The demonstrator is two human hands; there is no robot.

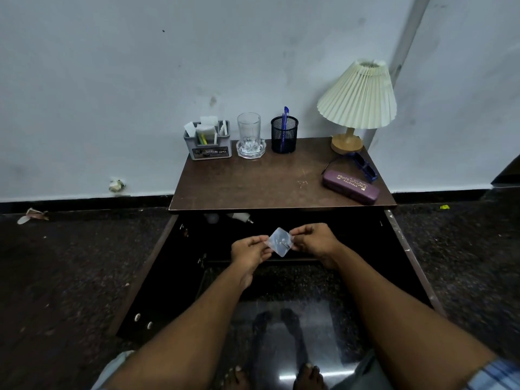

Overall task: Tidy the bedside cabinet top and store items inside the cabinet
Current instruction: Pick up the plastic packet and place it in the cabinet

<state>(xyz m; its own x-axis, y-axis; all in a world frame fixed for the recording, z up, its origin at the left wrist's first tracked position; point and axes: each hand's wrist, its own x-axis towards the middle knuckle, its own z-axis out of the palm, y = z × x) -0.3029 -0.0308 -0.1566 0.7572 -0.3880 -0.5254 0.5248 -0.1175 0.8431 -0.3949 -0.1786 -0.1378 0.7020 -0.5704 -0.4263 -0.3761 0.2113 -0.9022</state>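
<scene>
Clear square pad [279, 242] hangs just off the cabinet worktop [267, 184] at its 6 o'clock edge, before the open compartment [360, 237]. Left hand [249, 250] and right hand [315, 242] pinch opposite corners with their fingers [301, 231], probably to store it flat. A spectacle case [351, 186] waits at 3 o'clock.

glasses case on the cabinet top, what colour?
Purple glasses case with gold lettering on its lid, seen in the head view.
</scene>
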